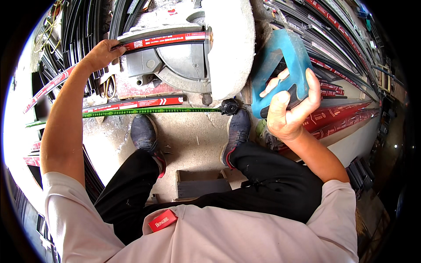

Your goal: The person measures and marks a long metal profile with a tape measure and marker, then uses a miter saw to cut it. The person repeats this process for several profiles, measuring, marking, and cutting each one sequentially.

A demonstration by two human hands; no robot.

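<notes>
My left hand (103,55) is closed on a long dark profile strip (166,40) with a red printed film, thumb on its near side. The strip lies across the grey bed of a mitre saw (182,61), its right end at the large pale round blade guard (230,48). My right hand (291,103) is at the saw's teal handle (294,52). Some of its fingers hook through the handle's opening, while thumb and index finger stick up loosely. The blade itself is hidden.
A green tape measure (153,110) stretches leftward from its black case (229,106), in front of the saw. Beside it lies another red-filmed strip (144,103). Bundled profiles (337,35) fill the right side, more dark ones (83,35) the left. A dark box (204,186) sits between my legs.
</notes>
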